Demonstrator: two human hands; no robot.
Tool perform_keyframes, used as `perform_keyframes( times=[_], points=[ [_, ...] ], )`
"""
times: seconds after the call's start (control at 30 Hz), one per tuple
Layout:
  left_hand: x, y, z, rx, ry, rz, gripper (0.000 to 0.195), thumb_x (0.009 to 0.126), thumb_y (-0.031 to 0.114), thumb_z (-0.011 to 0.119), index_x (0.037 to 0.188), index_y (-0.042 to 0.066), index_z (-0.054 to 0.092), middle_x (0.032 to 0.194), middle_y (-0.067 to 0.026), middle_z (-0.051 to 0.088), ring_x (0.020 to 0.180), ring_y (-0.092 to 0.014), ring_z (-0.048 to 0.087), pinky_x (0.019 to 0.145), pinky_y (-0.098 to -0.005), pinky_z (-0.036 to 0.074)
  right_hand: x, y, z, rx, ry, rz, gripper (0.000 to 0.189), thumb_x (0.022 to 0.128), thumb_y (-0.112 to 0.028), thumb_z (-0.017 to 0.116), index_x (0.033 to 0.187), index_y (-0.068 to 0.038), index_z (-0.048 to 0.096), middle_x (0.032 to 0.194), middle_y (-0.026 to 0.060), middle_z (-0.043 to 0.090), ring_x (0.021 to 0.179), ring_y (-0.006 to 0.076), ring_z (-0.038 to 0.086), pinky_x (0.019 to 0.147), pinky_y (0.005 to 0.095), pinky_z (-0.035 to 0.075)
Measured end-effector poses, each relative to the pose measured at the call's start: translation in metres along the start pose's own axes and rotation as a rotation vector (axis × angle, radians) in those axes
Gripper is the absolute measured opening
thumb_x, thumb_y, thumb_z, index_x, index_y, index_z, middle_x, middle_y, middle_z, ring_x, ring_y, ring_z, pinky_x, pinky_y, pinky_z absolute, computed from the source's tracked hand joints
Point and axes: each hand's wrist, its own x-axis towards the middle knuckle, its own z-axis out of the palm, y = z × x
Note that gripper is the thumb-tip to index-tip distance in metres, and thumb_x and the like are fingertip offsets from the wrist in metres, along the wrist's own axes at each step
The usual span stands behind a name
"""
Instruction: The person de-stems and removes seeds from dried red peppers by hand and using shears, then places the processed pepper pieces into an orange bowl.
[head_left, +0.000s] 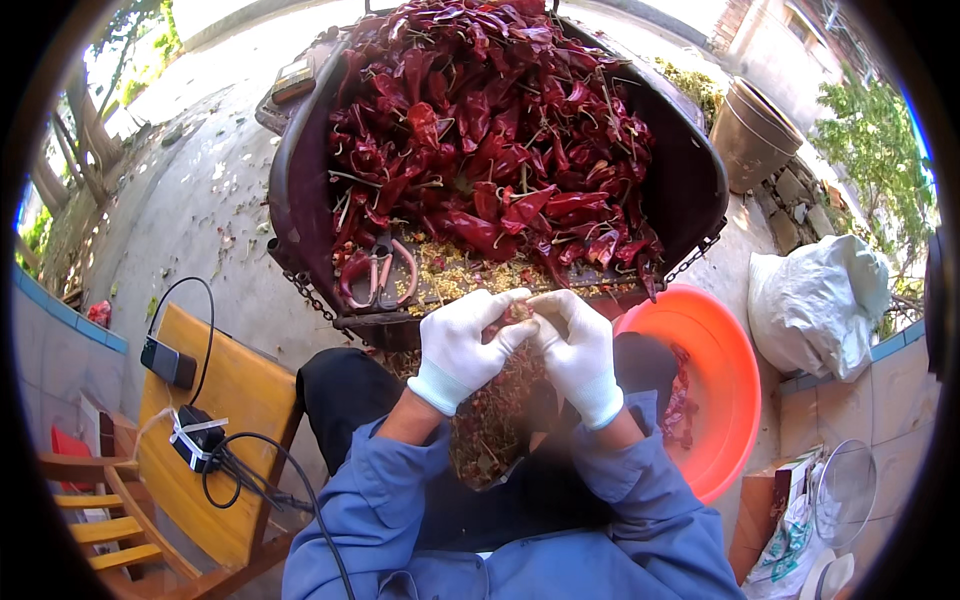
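White gloves cover both of my hands, which meet above my lap at the front edge of a metal cart bed (686, 150). Between its fingertips my left hand (472, 337) pinches a small reddish piece, probably of dried chili. My right hand (574, 341) grips the same piece from the other side. Dried red chili peppers (487, 127) with stems are heaped in the cart bed. Pink-handled pruning shears (384, 274) lie at its near left corner, beside scattered yellow seeds (442, 274). Beneath my hands, stems and chili scraps (487, 435) fill something whose shape is partly hidden.
An orange plastic basin (724, 405) holding some red chili pieces stands at my right. Beyond it are a white woven sack (814, 307) and a brown bucket (754, 135). On my left, a wooden chair (180, 480) carries black devices and cables. Chains hang at the cart's front corners.
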Motion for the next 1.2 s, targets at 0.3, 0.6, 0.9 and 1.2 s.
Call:
perform_keyframes(
  times=[0.3,0.6,0.9,1.2],
  points=[
    [-0.009,-0.011,0.002,0.428,0.002,0.246,0.019,0.071,0.013,0.071,0.089,0.014,0.067,0.073,-0.0040,0.058,0.070,-0.024,0.063,0.059,-0.0381,0.050,-0.006,-0.022,0.004,-0.446,0.002,-0.198,0.027,0.085,-0.027,0.077,0.089,-0.006,0.061,0.078,0.0104,0.064,0.065,0.0274,0.066,0.059,0.0374,0.051],
    [-0.008,-0.010,0.005,0.274,-0.030,0.264,0.018,0.074,0.016,0.077,0.089,0.011,0.067,0.071,-0.0069,0.057,0.067,-0.027,0.063,0.057,-0.0386,0.049,-0.007,-0.009,0.001,0.317,-0.051,0.496,0.024,0.104,-0.024,0.057,0.093,-0.003,0.062,0.071,0.0005,0.059,0.052,0.0068,0.055,0.047,0.0255,0.044],
    [-0.017,-0.004,0.011,-0.020,-0.040,0.059,0.016,0.082,0.018,0.079,0.090,0.006,0.071,0.072,-0.0093,0.061,0.063,-0.027,0.062,0.057,-0.0355,0.049,-0.012,-0.011,-0.011,0.572,0.038,0.451,0.025,0.103,-0.026,0.059,0.099,-0.001,0.063,0.081,0.0042,0.066,0.065,0.0083,0.062,0.057,0.0217,0.050],
    [-0.021,-0.004,0.016,0.451,-0.082,0.248,0.018,0.074,0.020,0.076,0.088,0.016,0.066,0.073,-0.0033,0.057,0.070,-0.024,0.063,0.059,-0.0373,0.050,-0.025,0.004,0.001,-0.452,0.113,-0.242,0.012,0.089,-0.015,0.073,0.093,-0.005,0.068,0.081,0.0125,0.063,0.066,0.0266,0.065,0.063,0.0338,0.052]
  ],
)
